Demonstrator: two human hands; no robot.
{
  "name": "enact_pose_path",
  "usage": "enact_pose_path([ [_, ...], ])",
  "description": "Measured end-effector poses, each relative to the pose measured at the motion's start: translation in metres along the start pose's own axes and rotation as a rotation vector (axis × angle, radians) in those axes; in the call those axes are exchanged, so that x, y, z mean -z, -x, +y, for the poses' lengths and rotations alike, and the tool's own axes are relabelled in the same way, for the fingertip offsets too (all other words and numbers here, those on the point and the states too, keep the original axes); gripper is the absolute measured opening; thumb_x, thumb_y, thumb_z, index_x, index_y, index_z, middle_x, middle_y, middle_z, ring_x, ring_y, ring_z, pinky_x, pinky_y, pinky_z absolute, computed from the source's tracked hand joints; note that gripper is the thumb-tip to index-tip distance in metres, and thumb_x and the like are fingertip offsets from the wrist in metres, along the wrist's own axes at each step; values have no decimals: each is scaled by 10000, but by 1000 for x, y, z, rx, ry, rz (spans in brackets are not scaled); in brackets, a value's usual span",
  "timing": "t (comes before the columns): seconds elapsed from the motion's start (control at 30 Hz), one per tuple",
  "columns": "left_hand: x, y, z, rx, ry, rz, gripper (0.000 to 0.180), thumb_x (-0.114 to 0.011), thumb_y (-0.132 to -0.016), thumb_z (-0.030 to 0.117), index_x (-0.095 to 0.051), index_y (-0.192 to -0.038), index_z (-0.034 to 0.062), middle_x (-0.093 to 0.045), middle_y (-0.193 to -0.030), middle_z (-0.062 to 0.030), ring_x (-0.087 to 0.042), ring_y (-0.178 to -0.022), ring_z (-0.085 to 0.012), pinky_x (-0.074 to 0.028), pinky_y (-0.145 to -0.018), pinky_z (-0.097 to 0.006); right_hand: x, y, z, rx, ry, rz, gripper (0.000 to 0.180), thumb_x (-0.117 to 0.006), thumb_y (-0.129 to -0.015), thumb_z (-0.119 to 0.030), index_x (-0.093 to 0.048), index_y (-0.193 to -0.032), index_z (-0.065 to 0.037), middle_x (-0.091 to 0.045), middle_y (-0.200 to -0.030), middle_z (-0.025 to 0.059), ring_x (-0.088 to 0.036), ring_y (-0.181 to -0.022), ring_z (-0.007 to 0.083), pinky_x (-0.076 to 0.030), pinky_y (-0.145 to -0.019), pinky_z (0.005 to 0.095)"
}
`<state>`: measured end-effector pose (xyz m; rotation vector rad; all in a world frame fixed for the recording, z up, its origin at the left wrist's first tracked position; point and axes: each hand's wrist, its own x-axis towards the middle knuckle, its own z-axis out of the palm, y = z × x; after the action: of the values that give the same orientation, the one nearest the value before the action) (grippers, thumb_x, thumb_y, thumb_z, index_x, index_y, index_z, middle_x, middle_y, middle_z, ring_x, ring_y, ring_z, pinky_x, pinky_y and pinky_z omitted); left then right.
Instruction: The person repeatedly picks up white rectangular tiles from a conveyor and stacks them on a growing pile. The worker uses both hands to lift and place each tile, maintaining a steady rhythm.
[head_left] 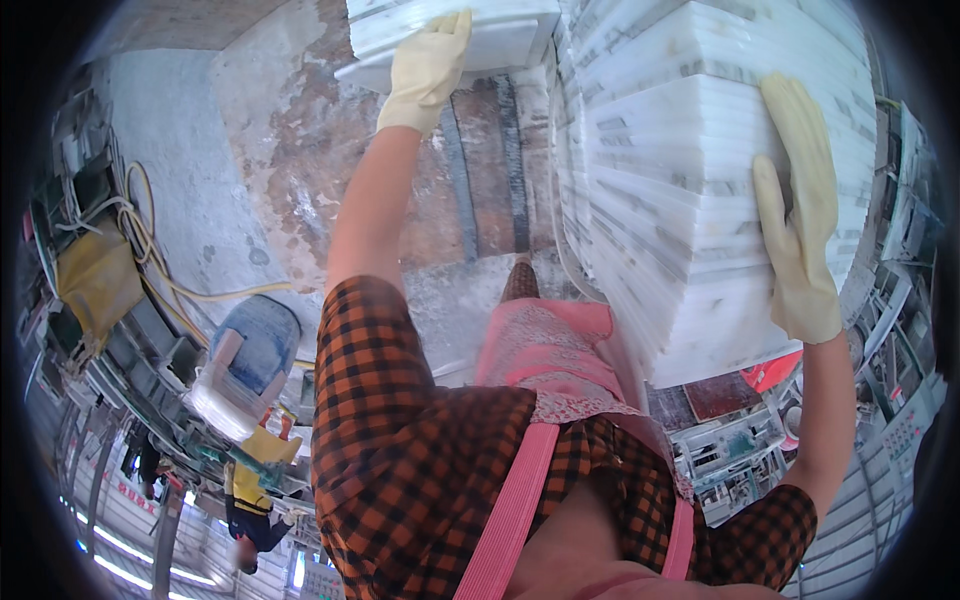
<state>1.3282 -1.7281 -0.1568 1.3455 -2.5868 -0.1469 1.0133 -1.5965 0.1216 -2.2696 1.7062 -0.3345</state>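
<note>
Both my hands wear cream rubber gloves. My left hand (430, 65) is at a smaller stack of white marble tiles (505, 42) at the top of the view, its fingers pressed together and bent at the tile's edge; its thumb is hidden. On the right rises a tall stack of white, grey-veined marble tiles (650, 200), with many thin edges fanned out by the lens. My right hand (805, 210) lies against this stack's side, fingers stretched out and thumb apart.
Stained floor (350, 180) with dark strips (510, 160) lies between the stacks. A yellow hose (150, 240) coils at left beside a blue-backed seat (260, 335). Behind it, another person (255, 500) wears a yellow apron. Something red (770, 372) shows below the tall stack.
</note>
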Motion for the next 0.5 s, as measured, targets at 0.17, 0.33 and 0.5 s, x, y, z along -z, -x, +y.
enact_pose_path([
  [0.17, 8, 46, -56, 810, 526, 558, 500, -455, -851, -86, -519, -1334, 27, -648, -1160, -138, -658, -942, -253, -534, -813, -351, 4, -8, -7, -22, 60, -47, 439, -511, -953, -83, -496, -1384, -3, -490, -1437, 148, -380, -1389, 327, -238, -1168, 429],
  [0.33, -73, 126, -128, 1235, 914, 139, 606, -602, -819, -7, -429, -1399, -13, -591, -1232, -162, -590, -1053, -224, -461, -905, -333, 3, -9, -3, -145, 140, -171, 470, -467, -959, -75, -438, -1418, 23, -435, -1475, 180, -345, -1410, 342, -221, -1172, 423],
  [0.5, -158, 133, -151, 1087, 1301, -24, 577, -699, -795, 104, -501, -1320, -30, -597, -1234, -176, -532, -1153, -231, -377, -1017, -340, 3, -4, 7, -172, 196, -261, 531, -398, -946, -58, -344, -1463, 49, -323, -1531, 235, -279, -1443, 360, -180, -1183, 428],
])
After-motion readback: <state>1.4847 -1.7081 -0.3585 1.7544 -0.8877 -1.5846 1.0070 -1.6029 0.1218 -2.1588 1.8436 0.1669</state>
